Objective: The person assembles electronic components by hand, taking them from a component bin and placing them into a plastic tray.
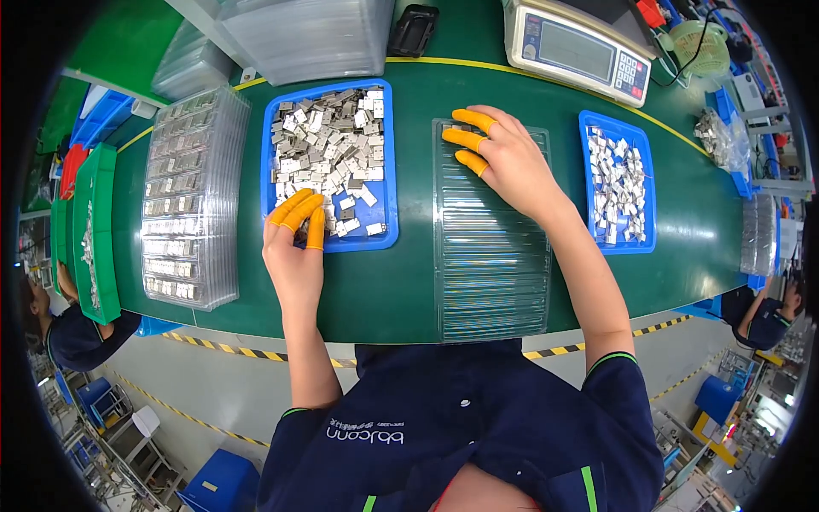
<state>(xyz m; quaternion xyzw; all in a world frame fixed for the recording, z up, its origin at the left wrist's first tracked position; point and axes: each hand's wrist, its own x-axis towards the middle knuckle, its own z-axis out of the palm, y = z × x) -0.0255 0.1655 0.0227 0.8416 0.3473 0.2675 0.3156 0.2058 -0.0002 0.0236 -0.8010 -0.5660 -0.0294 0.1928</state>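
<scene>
My left hand, with yellow finger cots on its fingertips, reaches into the near left part of a blue tray. Its fingers are bent close together among small silver-and-white metal connectors; whatever lies between the tips is hidden. My right hand, also in yellow cots, lies over the far end of a clear ribbed plastic tray. Those fingers are stretched out and apart, their tips at the tray's upper left corner, and I see nothing held. Rows of narrow slots run across this tray.
Left stands a stack of clear trays filled with connectors, beside a green bin. On the right is a smaller blue tray of white-and-silver parts. A digital scale, a black holder and clear plastic containers line the far side.
</scene>
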